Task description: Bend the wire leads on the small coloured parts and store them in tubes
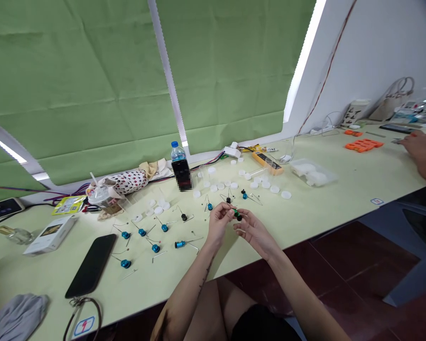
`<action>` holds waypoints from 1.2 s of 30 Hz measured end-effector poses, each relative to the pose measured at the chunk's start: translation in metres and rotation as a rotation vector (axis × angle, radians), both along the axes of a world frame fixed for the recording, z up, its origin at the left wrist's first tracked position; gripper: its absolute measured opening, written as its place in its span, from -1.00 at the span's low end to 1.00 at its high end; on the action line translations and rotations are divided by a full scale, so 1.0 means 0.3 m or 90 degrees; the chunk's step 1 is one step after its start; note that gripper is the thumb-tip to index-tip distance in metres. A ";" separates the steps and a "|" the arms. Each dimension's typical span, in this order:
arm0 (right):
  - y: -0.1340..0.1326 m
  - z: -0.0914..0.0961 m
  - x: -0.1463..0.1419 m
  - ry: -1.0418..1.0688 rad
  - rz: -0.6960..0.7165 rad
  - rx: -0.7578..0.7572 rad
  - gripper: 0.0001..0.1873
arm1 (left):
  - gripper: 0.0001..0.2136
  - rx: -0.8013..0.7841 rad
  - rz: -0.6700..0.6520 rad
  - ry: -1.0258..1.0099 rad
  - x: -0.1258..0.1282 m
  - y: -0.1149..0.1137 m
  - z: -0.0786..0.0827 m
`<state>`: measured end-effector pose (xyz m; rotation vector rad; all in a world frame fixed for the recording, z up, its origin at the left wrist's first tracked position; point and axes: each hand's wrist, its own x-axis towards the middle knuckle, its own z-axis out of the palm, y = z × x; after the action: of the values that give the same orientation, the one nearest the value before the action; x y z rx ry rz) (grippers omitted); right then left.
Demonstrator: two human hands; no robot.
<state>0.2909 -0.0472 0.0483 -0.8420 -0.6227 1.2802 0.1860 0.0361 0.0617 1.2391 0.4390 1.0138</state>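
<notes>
Both my hands meet above the front edge of the pale green table [341, 189]. My left hand [219, 221] is closed in a pinch on a small green and black part [237, 214] with a thin wire lead. My right hand [252, 230] is curled beside it, its fingertips touching the same part. Several small blue parts with wire leads [179, 244] lie scattered to the left of my hands. White round caps [255, 183] are spread behind them.
A black phone [91, 265] lies at the left front, a white box [50, 235] and a grey cloth [17, 315] beyond it. A water bottle [180, 166], a yellow meter [267, 162] and a clear bag [312, 172] sit further back. Another person's hand [424, 151] rests at the far right near orange pieces [364, 144].
</notes>
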 end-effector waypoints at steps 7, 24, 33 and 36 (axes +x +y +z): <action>0.001 -0.001 -0.001 -0.026 0.016 -0.037 -0.66 | -0.81 0.002 0.007 -0.006 0.000 -0.003 0.003; 0.004 0.001 0.004 0.016 0.045 -0.050 -0.59 | -0.85 0.013 -0.008 -0.018 0.002 0.002 -0.006; 0.004 -0.012 0.005 -0.014 -0.025 -0.015 -0.60 | -0.80 0.004 0.002 -0.005 0.000 0.000 -0.004; 0.008 -0.023 0.016 -0.011 0.048 -0.073 -0.51 | -0.82 0.021 0.003 -0.003 0.003 0.000 -0.005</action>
<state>0.2958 -0.0448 0.0414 -0.9317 -0.6033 1.3884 0.1869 0.0360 0.0602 1.2656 0.4227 1.0321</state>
